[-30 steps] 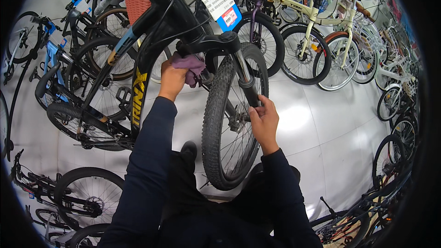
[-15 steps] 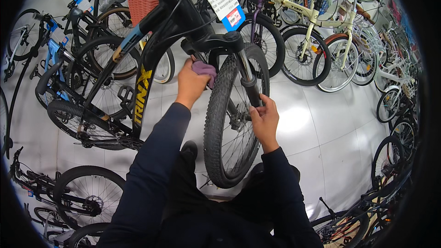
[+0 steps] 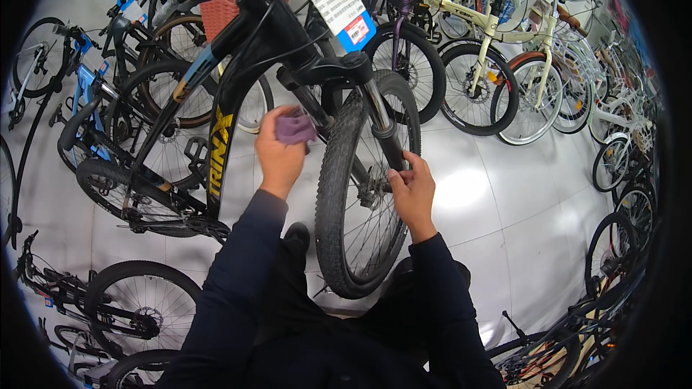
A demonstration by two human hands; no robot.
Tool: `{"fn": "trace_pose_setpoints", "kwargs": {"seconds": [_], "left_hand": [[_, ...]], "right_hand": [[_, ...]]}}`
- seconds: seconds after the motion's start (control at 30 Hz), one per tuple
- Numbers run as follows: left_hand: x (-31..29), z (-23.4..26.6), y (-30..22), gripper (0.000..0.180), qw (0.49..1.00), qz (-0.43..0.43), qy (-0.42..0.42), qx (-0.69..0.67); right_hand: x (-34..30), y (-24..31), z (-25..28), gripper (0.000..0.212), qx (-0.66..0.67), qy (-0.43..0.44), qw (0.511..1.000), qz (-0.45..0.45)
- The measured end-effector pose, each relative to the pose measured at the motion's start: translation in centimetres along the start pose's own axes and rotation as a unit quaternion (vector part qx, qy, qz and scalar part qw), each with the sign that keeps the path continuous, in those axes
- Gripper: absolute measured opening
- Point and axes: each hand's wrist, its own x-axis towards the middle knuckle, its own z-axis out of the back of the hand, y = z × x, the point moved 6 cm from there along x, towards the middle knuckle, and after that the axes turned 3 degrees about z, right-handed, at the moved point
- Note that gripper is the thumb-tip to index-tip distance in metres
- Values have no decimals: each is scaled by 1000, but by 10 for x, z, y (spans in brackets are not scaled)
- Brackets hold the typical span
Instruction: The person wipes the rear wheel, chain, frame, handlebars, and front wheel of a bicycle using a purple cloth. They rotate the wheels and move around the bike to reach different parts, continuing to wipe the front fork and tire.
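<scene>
A black mountain bike frame [image 3: 238, 75] with yellow lettering stands before me, its front wheel [image 3: 335, 209] between my hands and above my feet. Bunched in my left hand [image 3: 277, 162] is a purple cloth [image 3: 295, 128], held just left of the tyre and apart from the fork. My right hand [image 3: 414, 194] grips the lower part of the right fork leg [image 3: 390, 148], thumb on the near side and fingers round the outer side. A white and blue paper tag [image 3: 335, 0] hangs near the head of the bike.
Bikes crowd all around. A cream bike [image 3: 481, 23] and a purple one [image 3: 405, 18] stand beyond, a light blue bike [image 3: 85, 83] at the left. A red basket [image 3: 220, 13] sits behind the frame. Another wheel [image 3: 140, 306] lies near my left. Pale tiles [image 3: 468, 202] cover the floor.
My left hand has drawn away from the fork, moving left and slightly down with the cloth. The front wheel and fork have shifted a little left. My right hand keeps its grip.
</scene>
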Motion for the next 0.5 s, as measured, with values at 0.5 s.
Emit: {"fn": "trace_pose_setpoints", "kwargs": {"seconds": [0.5], "left_hand": [[13, -77, -51, 38, 823, 78, 293, 479]], "right_hand": [[-1, -4, 0, 51, -16, 4, 1000, 0]]}}
